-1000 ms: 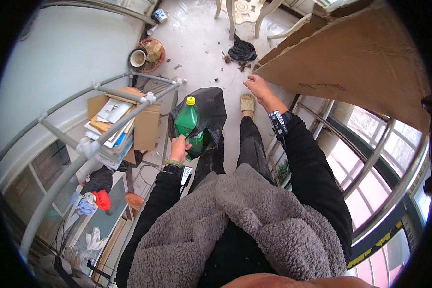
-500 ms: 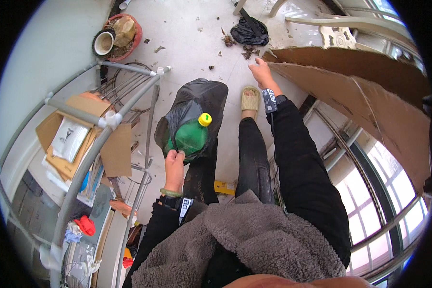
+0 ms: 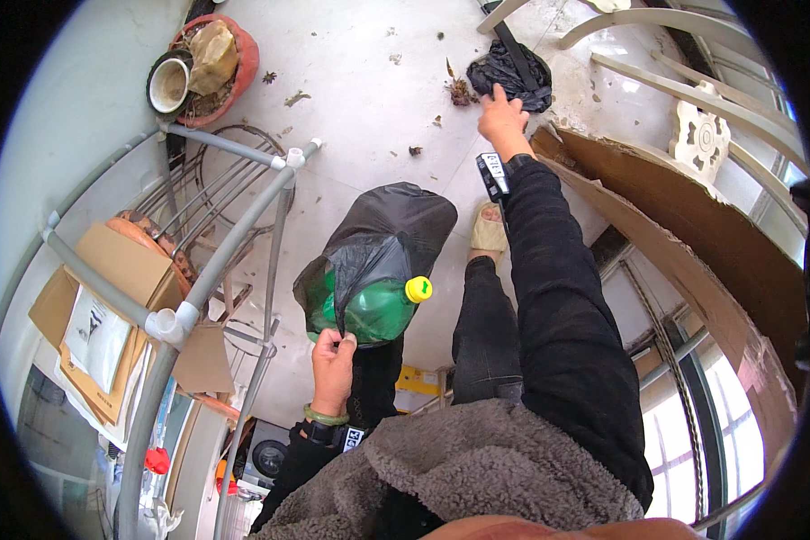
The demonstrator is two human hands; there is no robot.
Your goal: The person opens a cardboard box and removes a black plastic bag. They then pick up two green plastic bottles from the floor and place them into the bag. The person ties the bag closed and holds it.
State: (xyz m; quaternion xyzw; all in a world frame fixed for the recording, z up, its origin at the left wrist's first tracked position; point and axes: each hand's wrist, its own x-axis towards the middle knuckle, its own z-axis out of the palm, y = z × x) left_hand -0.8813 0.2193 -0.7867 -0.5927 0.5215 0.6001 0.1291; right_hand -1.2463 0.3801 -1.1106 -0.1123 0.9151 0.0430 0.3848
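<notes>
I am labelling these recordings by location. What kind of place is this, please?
Probably an enclosed balcony or storage corner of a home. A pale tiled floor strewn with debris, windows along one side, stacked cardboard, and a grey pipe rack suggest it.

The left hand (image 3: 333,369) was closed in a pinching grip, forearm bent close to the body. The right hand (image 3: 502,119) stretched far forward, arm straight, fingers loosely curled.

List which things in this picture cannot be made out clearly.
Head view:
- Green bottle: lower part hidden by black bag.
- Left hand: fingertips buried in bag folds, grip unclear.
- Right hand: palm faces away, contact with black heap uncertain.
- Red pot: contents too small.
</notes>
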